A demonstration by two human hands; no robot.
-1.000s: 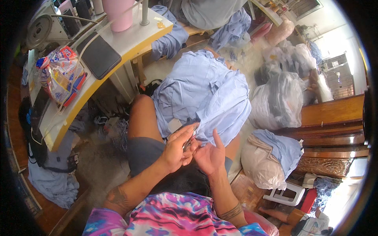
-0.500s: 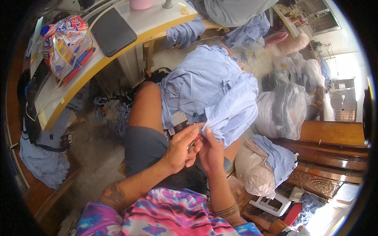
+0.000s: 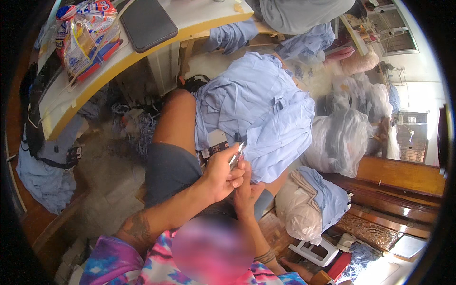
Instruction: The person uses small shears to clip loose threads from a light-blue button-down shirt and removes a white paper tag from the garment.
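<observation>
A light blue shirt (image 3: 247, 95) lies bunched over my lap and knees. At its near edge a black-and-white tag (image 3: 215, 142) sticks out, just beyond my left hand (image 3: 222, 175). That hand is closed around small metal thread snips (image 3: 236, 156), whose pointed silver end juts up past the thumb. Close against its fingertips, my right hand (image 3: 246, 192) has its fingers curled together near the shirt's near edge. Whatever they may pinch is hidden or too small to make out.
On the curved white table (image 3: 204, 16) at upper left lie a black flat case (image 3: 148, 23) and a colourful plastic packet (image 3: 90, 38). Wrapped bundles (image 3: 337, 142) and a bag topped with folded cloth (image 3: 304, 204) stand to the right. Cloth scraps (image 3: 135, 126) lie under the table.
My right hand has drawn back toward me, off the shirt's edge, and its fingers have curled in. The snips' tip now shows above my left hand. The view has shifted slightly.
</observation>
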